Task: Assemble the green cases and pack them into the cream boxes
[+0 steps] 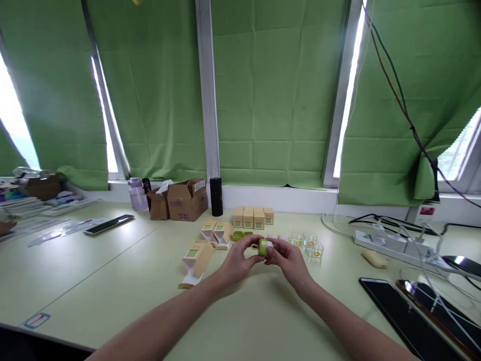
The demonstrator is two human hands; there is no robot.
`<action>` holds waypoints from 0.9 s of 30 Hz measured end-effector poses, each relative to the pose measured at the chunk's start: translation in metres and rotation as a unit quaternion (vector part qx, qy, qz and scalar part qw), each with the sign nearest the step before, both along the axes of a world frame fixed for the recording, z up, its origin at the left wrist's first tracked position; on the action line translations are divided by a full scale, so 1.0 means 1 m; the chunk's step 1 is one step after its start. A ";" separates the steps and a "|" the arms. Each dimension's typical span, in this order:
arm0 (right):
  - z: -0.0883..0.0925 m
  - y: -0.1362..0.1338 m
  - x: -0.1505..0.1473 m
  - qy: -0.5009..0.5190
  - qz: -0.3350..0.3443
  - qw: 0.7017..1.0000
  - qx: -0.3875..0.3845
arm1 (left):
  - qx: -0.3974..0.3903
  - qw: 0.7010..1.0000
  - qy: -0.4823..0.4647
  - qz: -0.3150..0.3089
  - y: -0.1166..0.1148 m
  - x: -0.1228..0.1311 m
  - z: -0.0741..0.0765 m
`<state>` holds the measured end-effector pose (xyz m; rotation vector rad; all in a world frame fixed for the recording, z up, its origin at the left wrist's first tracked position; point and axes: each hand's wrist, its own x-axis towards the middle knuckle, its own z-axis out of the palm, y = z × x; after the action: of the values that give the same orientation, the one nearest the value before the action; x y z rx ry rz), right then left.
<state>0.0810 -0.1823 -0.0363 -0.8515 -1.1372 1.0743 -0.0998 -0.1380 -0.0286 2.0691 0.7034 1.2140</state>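
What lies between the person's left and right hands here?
A small green item lies between the left hand and the right hand, held by both; the head view shows this.

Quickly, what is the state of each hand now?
Left hand: closed, holding the small green item.
Right hand: closed, holding the same item.

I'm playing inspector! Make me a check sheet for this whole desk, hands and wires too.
Surface: pale smooth table, seam at left.
Job's things: small green rounded object, held; three tan cardboard boxes, flaps open; clear plastic cups, yellow inside.
Clutter: translucent purple bottle, black cylinder, brown cardboard cartons, black flat-screened device.
Hands: left hand and right hand grasp the green object.
Cables: white cables, tangled near white plastic power strip.
Surroundings: green fabric blinds over windows.
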 end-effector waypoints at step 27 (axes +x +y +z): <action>-0.004 -0.006 -0.007 -0.066 -0.037 0.996 0.053 | 0.035 0.999 0.013 -0.003 -0.015 0.008 -0.009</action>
<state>0.0738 -0.1885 -0.0401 -0.8833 -1.2532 0.8995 -0.0918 -0.1527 -0.0375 2.1471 0.6744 1.2267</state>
